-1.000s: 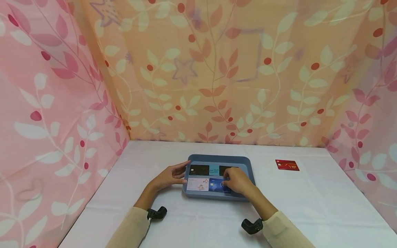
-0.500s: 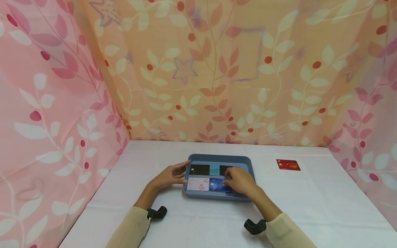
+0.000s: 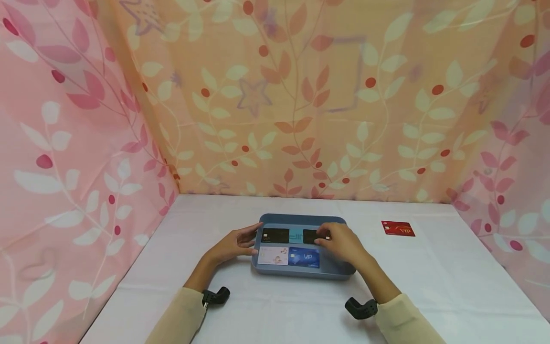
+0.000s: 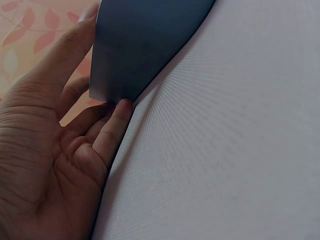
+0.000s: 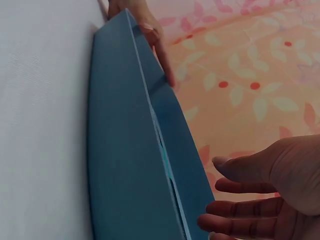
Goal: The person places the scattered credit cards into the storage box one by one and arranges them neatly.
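Observation:
A blue-grey tray (image 3: 301,274) lies on the white table with several cards in it. Its far row has a black VIP card (image 3: 275,236), a teal card (image 3: 296,235) and a second black card (image 3: 309,236). In the near row, a white card with pink flecks (image 3: 273,255) lies beside a blue VIP card (image 3: 304,257). My left hand (image 3: 232,247) touches the tray's left side, thumb and fingers spread along it. Over the second black card is my right hand (image 3: 342,242), fingertips right at the card and partly covering it; the right wrist view shows those fingers apart and loosely bent.
A red VIP card (image 3: 398,228) lies on the white table cloth (image 3: 429,277) right of the tray. Floral curtains (image 3: 296,95) stand behind and at both sides. Each wrist wears a black device (image 3: 360,309).
My right hand has shifted right and away from me, off the blue VIP card to the second black card, uncovering the blue card. The left hand stays at the tray.

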Demonstrator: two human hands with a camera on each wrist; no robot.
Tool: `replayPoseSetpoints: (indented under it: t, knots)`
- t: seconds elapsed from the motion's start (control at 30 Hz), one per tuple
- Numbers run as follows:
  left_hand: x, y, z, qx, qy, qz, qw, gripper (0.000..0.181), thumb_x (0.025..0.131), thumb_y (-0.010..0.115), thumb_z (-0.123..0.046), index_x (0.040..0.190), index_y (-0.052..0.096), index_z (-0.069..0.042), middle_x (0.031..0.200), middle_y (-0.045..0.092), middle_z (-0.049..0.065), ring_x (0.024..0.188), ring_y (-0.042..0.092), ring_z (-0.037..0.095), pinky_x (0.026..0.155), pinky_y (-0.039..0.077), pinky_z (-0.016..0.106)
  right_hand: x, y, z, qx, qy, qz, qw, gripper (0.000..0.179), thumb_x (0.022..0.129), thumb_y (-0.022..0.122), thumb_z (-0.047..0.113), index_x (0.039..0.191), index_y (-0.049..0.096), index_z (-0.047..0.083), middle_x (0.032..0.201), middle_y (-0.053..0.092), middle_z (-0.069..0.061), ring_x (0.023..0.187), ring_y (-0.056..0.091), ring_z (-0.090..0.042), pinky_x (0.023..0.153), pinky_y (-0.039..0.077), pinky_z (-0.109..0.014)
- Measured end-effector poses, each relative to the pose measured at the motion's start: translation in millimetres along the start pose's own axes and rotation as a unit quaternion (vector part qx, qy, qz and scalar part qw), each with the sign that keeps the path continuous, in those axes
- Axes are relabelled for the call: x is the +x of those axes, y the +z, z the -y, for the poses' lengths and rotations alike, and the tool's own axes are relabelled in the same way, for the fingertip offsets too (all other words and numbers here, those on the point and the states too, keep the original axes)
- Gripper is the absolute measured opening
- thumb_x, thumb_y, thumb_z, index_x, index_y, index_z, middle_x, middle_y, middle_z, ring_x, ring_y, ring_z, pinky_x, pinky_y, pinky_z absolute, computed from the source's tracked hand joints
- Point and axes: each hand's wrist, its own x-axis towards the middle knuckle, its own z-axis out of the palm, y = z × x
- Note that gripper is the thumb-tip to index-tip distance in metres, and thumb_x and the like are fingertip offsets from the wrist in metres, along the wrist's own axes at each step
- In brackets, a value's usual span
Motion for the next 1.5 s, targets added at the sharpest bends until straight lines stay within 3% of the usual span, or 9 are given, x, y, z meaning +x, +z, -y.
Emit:
replayPoseSetpoints:
  t: [0.23,0.53,0.8,1.13,1.4,1.5]
  knots:
    - [-0.1,1.3,-1.0,0.001,-0.008,-0.002,1.0,0.086,0.088,0.081,-0.012,0.16,0.033,-0.011,0.165,0.029,0.009,0.148,0.034,0.031,0.111,0.042,0.03,-0.6,-14,-10,0.042,0.011,-0.004,0.9991,0.022,0.092,0.077,0.02,0.108,0.075,0.006,0.094,0.071,-0.001,0.074,0.06,-0.015,0.06,0.053,-0.029]
    - [-1.9,2.1,0.0,0.001,-0.017,-0.005,0.9998,0.086,0.087,0.081,-0.01,0.159,0.035,-0.014,0.165,0.03,0.006,0.148,0.034,0.028,0.111,0.042,0.028,-1.4,-33,-27,0.072,0.03,-0.03,0.9965,0.026,0.092,0.076,0.02,0.114,0.073,0.005,0.102,0.073,-0.008,0.081,0.063,-0.021,0.067,0.059,-0.03]
    - [-3.1,1.0,0.1,0.01,-0.012,-0.002,0.9999,0.086,0.088,0.081,-0.012,0.16,0.034,-0.016,0.165,0.029,0.006,0.149,0.033,0.029,0.111,0.042,0.029,-0.3,-51,-46,0.072,0.021,-0.075,0.9943,0.026,0.093,0.076,0.021,0.112,0.073,0.003,0.105,0.074,-0.013,0.087,0.067,-0.027,0.071,0.06,-0.036]
    - [-2.5,0.2,1.5,0.01,-0.009,-0.004,0.9999,0.086,0.088,0.081,-0.011,0.16,0.034,-0.014,0.165,0.029,0.007,0.149,0.033,0.03,0.11,0.042,0.028,-4.7,-71,-68,0.053,0.047,-0.107,0.9917,0.03,0.096,0.072,0.023,0.115,0.072,0.0,0.109,0.073,-0.018,0.094,0.068,-0.035,0.074,0.061,-0.042]
    - [-1.5,0.2,1.3,0.012,-0.009,-0.005,0.9999,0.086,0.088,0.081,-0.012,0.16,0.034,-0.015,0.165,0.029,0.007,0.149,0.033,0.029,0.11,0.042,0.028,-6.4,-78,-84,0.04,0.033,-0.139,0.9889,0.027,0.095,0.073,0.02,0.111,0.072,-0.001,0.104,0.074,-0.017,0.094,0.069,-0.037,0.077,0.058,-0.048]
    - [-1.1,0.4,1.3,0.01,-0.01,-0.004,0.9999,0.086,0.088,0.081,-0.012,0.16,0.035,-0.016,0.165,0.029,0.006,0.149,0.033,0.029,0.11,0.042,0.028,-8.9,-79,-94,0.033,0.037,-0.146,0.988,0.027,0.096,0.073,0.021,0.112,0.072,-0.001,0.104,0.074,-0.017,0.094,0.069,-0.036,0.076,0.057,-0.044]
